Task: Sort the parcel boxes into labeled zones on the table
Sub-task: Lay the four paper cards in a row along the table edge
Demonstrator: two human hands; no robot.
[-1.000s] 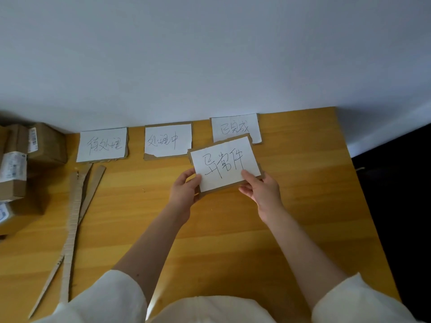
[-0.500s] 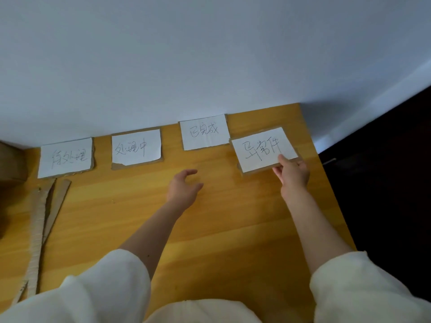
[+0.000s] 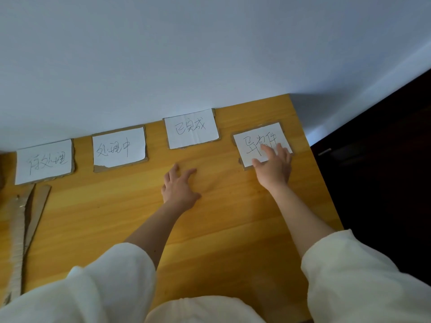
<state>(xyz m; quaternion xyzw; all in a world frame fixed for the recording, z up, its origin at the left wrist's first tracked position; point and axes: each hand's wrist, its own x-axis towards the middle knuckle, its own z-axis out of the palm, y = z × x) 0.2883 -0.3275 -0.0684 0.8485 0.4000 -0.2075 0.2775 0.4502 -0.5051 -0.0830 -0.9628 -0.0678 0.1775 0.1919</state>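
Several white label cards on cardboard backing lie in a row along the far edge of the wooden table (image 3: 210, 229). From left to right: a first card (image 3: 44, 162), a second card (image 3: 120, 148), a third card (image 3: 191, 129) and a fourth card (image 3: 255, 142) near the right edge. My right hand (image 3: 274, 165) lies flat on the near part of the fourth card, fingers spread. My left hand (image 3: 178, 187) rests palm down on bare wood below the third card, holding nothing. No parcel boxes are in view.
Long cardboard strips (image 3: 21, 229) lie along the left side of the table. A pale wall (image 3: 210, 54) rises directly behind the cards. The table's right edge drops to a dark floor (image 3: 384, 183).
The fourth card went from both hands at the table's middle to the right end of the row. My left hand let go and settled on the table; my right hand now presses the card flat.
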